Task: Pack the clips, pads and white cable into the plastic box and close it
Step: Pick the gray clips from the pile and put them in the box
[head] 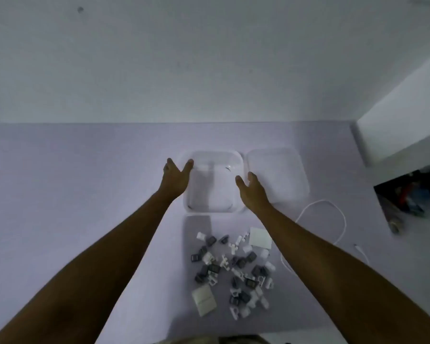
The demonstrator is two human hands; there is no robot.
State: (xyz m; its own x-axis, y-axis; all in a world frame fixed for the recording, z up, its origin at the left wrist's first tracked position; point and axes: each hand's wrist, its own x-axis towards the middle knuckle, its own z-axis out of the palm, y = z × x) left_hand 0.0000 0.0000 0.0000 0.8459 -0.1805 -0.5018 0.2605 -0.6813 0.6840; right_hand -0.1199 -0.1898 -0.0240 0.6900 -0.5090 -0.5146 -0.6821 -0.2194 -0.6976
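A clear plastic box [215, 155] stands open in the middle of the table, and its lid [278, 175] lies flat just to its right. My left hand [175, 176] is at the box's left wall with fingers spread, thumb near the rim. My right hand [252, 188] is at the box's right wall, fingers straight. Whether the hands touch the box I cannot tell. Several grey and white clips [236, 269] lie scattered in front of the box. Two white pads [204, 300] [260, 238] lie among them. A white cable [333, 219] loops to the right.
The table [72, 194] is pale with a white wall behind it. A white ledge [402, 115] rises at the right. Below it sits a dark opening with clutter [412, 197].
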